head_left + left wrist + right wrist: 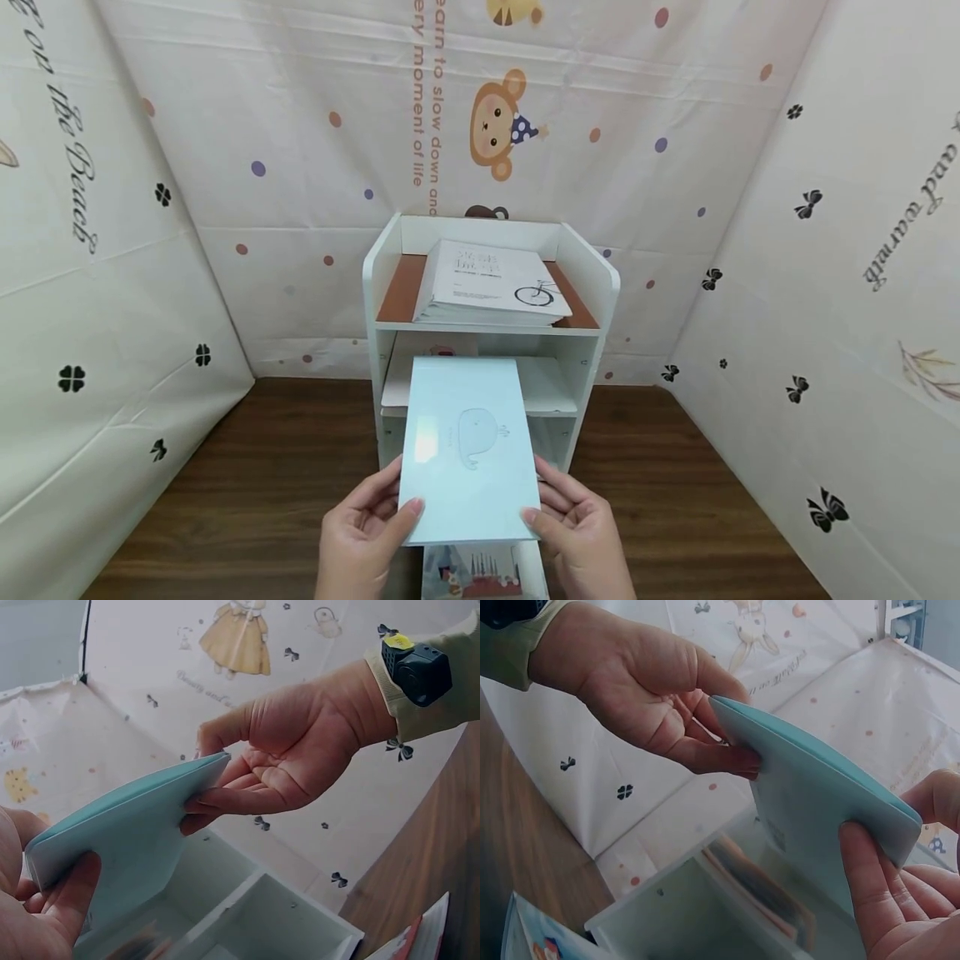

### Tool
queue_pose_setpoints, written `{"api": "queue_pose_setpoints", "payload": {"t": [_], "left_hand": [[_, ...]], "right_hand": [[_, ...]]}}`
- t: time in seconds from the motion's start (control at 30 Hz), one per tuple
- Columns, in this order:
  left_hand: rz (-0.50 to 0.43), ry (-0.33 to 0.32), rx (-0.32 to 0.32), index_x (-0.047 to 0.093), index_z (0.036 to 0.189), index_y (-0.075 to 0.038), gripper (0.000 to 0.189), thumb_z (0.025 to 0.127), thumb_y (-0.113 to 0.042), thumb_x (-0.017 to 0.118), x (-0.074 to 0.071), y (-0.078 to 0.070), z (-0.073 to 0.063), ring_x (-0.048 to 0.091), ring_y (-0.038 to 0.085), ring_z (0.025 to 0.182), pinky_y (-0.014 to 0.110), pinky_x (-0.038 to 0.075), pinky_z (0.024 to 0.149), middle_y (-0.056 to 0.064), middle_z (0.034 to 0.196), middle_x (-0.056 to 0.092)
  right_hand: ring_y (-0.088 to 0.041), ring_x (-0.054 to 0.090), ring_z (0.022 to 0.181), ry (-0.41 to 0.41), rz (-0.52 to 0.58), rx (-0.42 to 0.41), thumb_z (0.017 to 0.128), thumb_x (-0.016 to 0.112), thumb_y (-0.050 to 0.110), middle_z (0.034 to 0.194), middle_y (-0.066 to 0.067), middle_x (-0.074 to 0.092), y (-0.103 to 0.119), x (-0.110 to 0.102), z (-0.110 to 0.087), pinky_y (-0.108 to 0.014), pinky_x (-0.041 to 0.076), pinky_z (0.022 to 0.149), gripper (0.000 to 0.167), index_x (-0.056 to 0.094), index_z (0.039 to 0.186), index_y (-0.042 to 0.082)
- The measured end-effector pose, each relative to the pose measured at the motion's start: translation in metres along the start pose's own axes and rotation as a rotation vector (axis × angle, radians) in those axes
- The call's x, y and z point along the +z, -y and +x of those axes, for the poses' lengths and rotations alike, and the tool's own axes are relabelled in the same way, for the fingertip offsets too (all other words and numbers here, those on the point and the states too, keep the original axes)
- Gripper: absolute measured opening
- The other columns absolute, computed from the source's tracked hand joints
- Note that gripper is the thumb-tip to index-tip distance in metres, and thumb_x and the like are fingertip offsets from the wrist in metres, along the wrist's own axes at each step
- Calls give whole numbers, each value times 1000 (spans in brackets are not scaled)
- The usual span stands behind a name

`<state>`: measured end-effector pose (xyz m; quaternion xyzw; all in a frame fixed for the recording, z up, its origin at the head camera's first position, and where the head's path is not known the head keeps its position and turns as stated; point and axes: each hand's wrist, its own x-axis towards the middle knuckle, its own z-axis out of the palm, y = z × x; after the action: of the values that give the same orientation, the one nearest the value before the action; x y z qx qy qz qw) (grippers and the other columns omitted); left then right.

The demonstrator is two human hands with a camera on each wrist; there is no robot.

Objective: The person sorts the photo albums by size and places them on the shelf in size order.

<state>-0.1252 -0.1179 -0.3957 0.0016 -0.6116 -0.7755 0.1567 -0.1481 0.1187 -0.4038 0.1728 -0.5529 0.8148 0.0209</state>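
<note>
A light blue notebook (472, 496) with a whale outline on its cover is held by both hands in front of the shelf. My left hand (366, 527) pinches its near left corner, thumb on the cover and fingers beneath. On the near right corner my right hand (583, 525) does the same. Both wrist views show the notebook (142, 825) from its edge and underside, its pages slightly bowed. The right hand (292, 750) appears across from the camera in the left wrist view, and the left hand (645, 690) likewise in the right wrist view.
A white shelf unit (607, 292) stands at the back wall. Its top holds a stack of white booklets (487, 279) with a bicycle drawing. Inside the middle compartment lies a pale booklet (397, 379). Below the notebook is a picture book (480, 575). The floor (300, 483) is dark wood.
</note>
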Motion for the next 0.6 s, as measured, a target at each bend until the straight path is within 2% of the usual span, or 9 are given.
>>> {"api": "queue_pose_setpoints", "payload": {"t": [0.1, 0.23, 0.47, 0.6], "left_hand": [[-2, 9, -26, 62, 135, 5, 52, 86, 1, 79, 4, 3, 1, 72, 18, 96, 30, 64, 79, 15, 114, 71], [-20, 32, -36, 59, 138, 7, 54, 87, 2, 77, 8, 7, 3, 72, 17, 98, 29, 64, 79, 20, 116, 69], [-41, 59, -63, 59, 139, 5, 54, 88, 0, 77, 15, 14, 5, 70, 17, 100, 29, 63, 82, 21, 122, 67], [-53, 91, -52, 56, 141, 7, 55, 89, 2, 75, 18, 17, 7, 70, 16, 100, 28, 63, 81, 23, 123, 66]], "right_hand": [[-18, 75, 102, -23, -10, 6, 89, 64, -15, 117, -7, 77, -2, -4, 0, -32, 63, 83, 53, 71, 125, 23], [-18, 75, 102, -36, -24, -2, 89, 63, -14, 117, -8, 77, -3, -9, 0, -32, 63, 83, 53, 71, 125, 24], [-19, 75, 102, -80, -48, -1, 89, 63, -15, 117, -8, 77, -4, -17, -3, -33, 63, 82, 53, 71, 125, 23], [-19, 75, 102, -117, -72, 15, 89, 63, -14, 116, -8, 77, -5, -21, -5, -34, 63, 82, 51, 72, 124, 23]]}}
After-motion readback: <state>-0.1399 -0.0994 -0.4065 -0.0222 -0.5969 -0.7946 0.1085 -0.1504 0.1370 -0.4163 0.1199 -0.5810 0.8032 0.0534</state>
